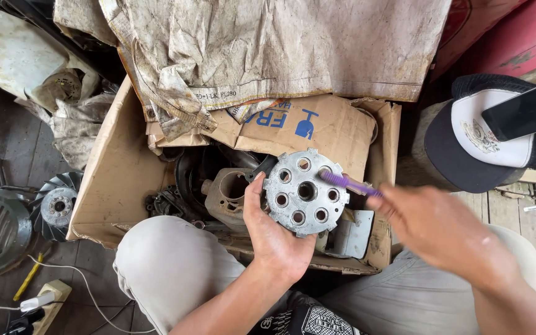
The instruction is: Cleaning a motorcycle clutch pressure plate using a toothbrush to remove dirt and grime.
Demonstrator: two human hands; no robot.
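A: Quick one. Why's the round metal hub (304, 193) held up like that?

B: Face tilted toward the person, over the cardboard box (110, 180), so the holes and centre bore are reachable. Looks like any dirt would drop into the box, my guess.

A: Left hand (272, 232)?

B: Palm under the hub's lower-left edge, thumb up along the rim, fingers wrapped behind. Gripping it firmly, forearm coming up from between the knees.

A: Right hand (442, 232)?

B: Blurred, so in motion. Closed around the handle of a purple toothbrush (347, 183), bristle end at the hub's upper-right rim, touching or just off it, can't tell. Wrist angled in from the right.

A: Surroundings?

B: Greasy engine parts (221, 192) in the box, dirty sack (280, 43) over the back, cap (485, 139) with a phone (528, 108) on it to the right.
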